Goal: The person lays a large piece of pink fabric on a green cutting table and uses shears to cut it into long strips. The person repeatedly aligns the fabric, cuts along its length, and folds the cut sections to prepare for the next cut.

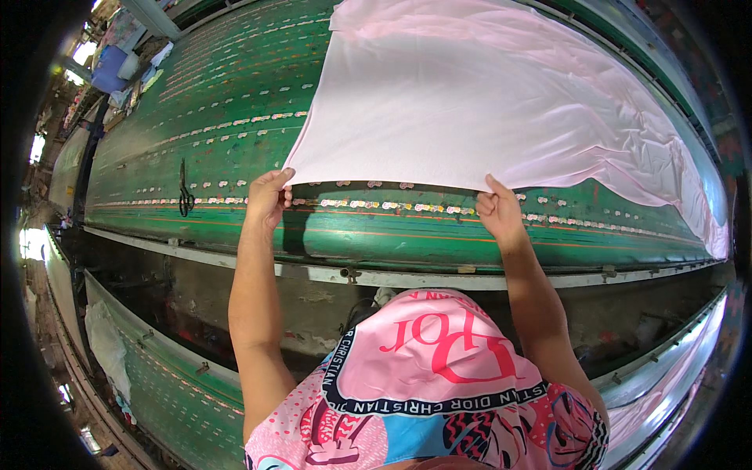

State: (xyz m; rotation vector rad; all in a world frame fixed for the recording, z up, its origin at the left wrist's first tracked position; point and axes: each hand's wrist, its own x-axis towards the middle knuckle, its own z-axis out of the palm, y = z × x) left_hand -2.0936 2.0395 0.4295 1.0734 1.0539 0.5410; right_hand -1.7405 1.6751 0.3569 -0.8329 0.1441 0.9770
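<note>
A wide sheet of pale pink fabric [439, 102] stretches over the right part of a long green table [211, 149]. My left hand [270, 196] pinches its near left corner between thumb and fingers. Farther along the same near edge, my right hand [500, 207] grips the cloth with curled fingers. Between the two hands the edge runs nearly straight, held a little above the table, and a shadow falls beneath it. Toward the right the fabric lies in loose folds and wrinkles. Black-handled scissors [186, 192] rest on the green surface left of my left hand.
Rows of small printed motifs [376, 205] mark the tabletop. A metal rail [376, 277] with clamps borders its near edge. Behind me stands another green table [176, 395], with pink cloth [654, 415] at its right. A blue container [110, 69] sits at the far left.
</note>
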